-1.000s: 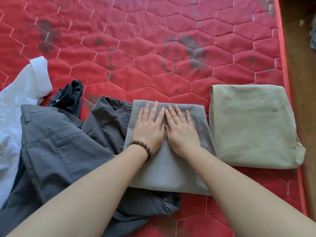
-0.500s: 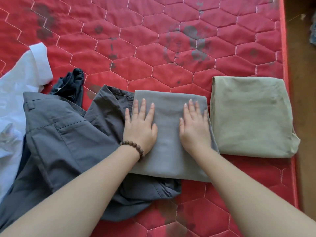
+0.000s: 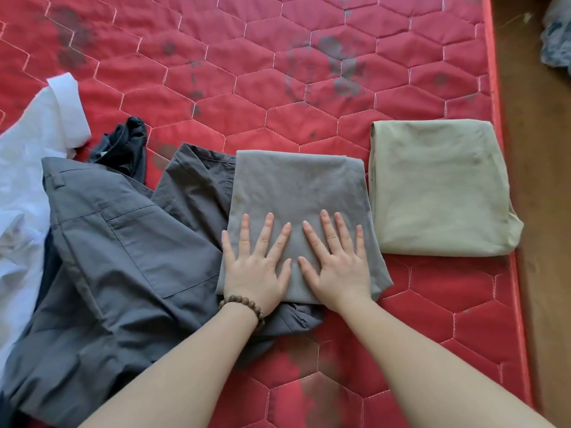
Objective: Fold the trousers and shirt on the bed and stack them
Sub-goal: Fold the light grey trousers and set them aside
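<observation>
Head view, hands [image 3: 296,267] flat on folded grey garment [image 3: 298,193]

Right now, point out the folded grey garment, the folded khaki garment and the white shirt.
Grey garment [image 3: 296,186]: head view, bare upper middle of its top face, above the fingers.
Khaki garment [image 3: 435,186]: head view, middle of its top face.
White shirt [image 3: 27,168]: head view, its body below the collar.
</observation>
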### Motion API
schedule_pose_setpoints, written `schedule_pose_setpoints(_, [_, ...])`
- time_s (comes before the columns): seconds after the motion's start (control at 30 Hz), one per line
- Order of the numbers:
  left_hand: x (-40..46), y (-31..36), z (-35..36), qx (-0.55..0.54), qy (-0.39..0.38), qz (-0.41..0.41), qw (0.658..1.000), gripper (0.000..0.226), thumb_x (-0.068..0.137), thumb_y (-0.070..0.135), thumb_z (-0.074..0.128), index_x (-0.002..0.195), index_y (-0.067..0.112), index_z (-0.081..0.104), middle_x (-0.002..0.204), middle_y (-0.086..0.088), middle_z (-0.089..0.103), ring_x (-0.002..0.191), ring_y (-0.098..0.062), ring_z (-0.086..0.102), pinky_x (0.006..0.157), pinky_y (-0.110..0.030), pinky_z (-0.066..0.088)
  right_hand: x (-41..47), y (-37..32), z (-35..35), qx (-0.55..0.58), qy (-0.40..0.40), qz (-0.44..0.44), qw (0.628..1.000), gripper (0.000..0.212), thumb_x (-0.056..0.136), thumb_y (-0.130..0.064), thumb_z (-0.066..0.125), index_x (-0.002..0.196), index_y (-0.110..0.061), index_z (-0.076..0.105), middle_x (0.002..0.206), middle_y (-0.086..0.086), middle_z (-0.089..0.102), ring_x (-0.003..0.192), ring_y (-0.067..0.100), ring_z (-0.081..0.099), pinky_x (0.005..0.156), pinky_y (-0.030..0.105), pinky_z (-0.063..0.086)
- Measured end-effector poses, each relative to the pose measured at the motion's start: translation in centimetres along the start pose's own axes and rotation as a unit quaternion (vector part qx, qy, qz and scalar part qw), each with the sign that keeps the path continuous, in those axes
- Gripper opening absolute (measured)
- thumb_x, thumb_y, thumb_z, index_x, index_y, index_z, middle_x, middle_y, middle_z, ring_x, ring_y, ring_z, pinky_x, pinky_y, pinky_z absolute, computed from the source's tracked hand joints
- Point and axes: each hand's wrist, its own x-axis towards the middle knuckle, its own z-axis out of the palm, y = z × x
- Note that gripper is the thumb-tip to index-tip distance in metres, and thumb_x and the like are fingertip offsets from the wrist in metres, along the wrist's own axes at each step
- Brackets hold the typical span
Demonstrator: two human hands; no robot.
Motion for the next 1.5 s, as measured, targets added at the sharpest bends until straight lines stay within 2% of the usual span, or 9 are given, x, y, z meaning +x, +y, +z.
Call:
schedule_pose_setpoints(0.27, [-0.3,-2.9,0.6,-0.061,0.022,0.03,0.997,0.069,0.085,0.058,0.037,0.149,0.033,0.025,0.159,-0.006,0.014,0.146,-0.038,0.003,0.116,-0.054,0.015,-0.1,2.2,0.0,0.072,0.014,-0.008,0.997,0.065,0.092,-0.048,0.035,0.15,-0.022,0.023,0.159,0.003,0.011,0.148,0.023,0.005,0.12,0.038,0.004])
schedule_pose_setpoints(0.47, [1.2,-3.3,-1.5,-0.262,0.041,-0.038,0.963,0.061,0.085,0.037,0.059,0.142,0.022,0.043,0.158,-0.017,0.009,0.146,-0.03,0.012,0.118,-0.04,0.019,0.7,1.3,-1.7,0.135,0.054,0.041,0.989,0.066,0.092,-0.033,0.054,0.149,-0.011,0.03,0.159,0.016,0.012,0.147,0.031,0.011,0.119,0.045,0.014])
schedule_pose_setpoints(0.6, [4.0,-3.2,-3.4,-0.307,0.03,-0.1,0.946,0.055,0.082,0.023,0.068,0.134,0.025,0.051,0.152,-0.019,0.023,0.139,-0.033,0.025,0.113,-0.034,0.024,3.4,1.2,-3.7,0.224,0.025,0.156,0.962,0.08,0.094,-0.035,0.054,0.153,-0.015,0.005,0.16,0.015,-0.006,0.147,0.03,0.003,0.118,0.035,0.009])
schedule_pose_setpoints(0.7, [5.2,-3.4,-4.2,-0.328,0.035,-0.118,0.936,0.049,0.082,0.02,0.068,0.128,0.025,0.054,0.134,-0.015,0.04,0.126,-0.031,0.039,0.109,-0.033,0.032,4.9,1.3,-4.6,0.289,0.004,0.191,0.938,0.087,0.092,-0.034,0.058,0.153,-0.015,-0.001,0.159,0.012,0.01,0.145,0.026,0.013,0.117,0.033,0.013])
schedule_pose_setpoints(0.83, [5.2,-3.7,-4.6,-0.351,0.009,-0.144,0.925,0.05,0.083,0.027,0.066,0.128,0.036,0.048,0.108,-0.005,0.047,0.095,-0.021,0.056,0.086,-0.019,0.036,5.1,1.3,-5.0,0.295,-0.011,0.266,0.918,0.085,0.09,-0.039,0.059,0.152,-0.01,0.01,0.144,0.017,0.037,0.132,0.033,0.036,0.109,0.04,0.031])
schedule_pose_setpoints(0.93, [4.6,-3.8,-5.0,-0.346,-0.003,-0.136,0.928,0.05,0.085,0.027,0.066,0.13,0.035,0.047,0.106,-0.005,0.054,0.098,-0.021,0.056,0.086,-0.019,0.035,4.2,1.3,-5.2,0.331,-0.043,0.293,0.896,0.067,0.092,-0.04,0.055,0.145,-0.013,0.025,0.13,0.015,0.055,0.118,0.034,0.052,0.095,0.039,0.044])
schedule_pose_setpoints(1.23, [3.8,0.2,-10.5,-0.37,0.143,-0.115,0.911,0.042,0.085,0.008,0.065,0.125,0.017,0.058,0.104,-0.002,0.057,0.097,-0.015,0.055,0.086,-0.011,0.033,3.3,4.0,-11.3,0.385,0.076,0.19,0.9,0.037,0.097,-0.029,0.05,0.13,-0.012,0.048,0.116,0.006,0.065,0.104,0.026,0.06,0.082,0.03,0.042])
schedule_pose_setpoints(1.4, [7.1,6.7,-13.7,-0.432,0.21,-0.081,0.874,0.042,0.084,0.006,0.066,0.125,0.014,0.059,0.103,-0.002,0.056,0.095,-0.003,0.05,0.091,-0.002,0.03,4.1,10.6,-17.7,0.333,0.199,0.14,0.911,0.028,0.096,-0.03,0.053,0.119,-0.016,0.057,0.095,-0.008,0.065,0.083,0.01,0.057,0.068,0.013,0.036])
schedule_pose_setpoints(1.5, [10.2,11.5,-13.8,-0.47,0.206,-0.049,0.857,0.044,0.085,0.007,0.064,0.128,0.016,0.055,0.108,0.002,0.054,0.093,0.009,0.043,0.088,0.004,0.025,5.0,16.7,-19.6,0.292,0.248,0.149,0.912,0.033,0.092,-0.035,0.053,0.119,-0.016,0.057,0.098,-0.005,0.065,0.085,0.011,0.058,0.072,0.015,0.036])
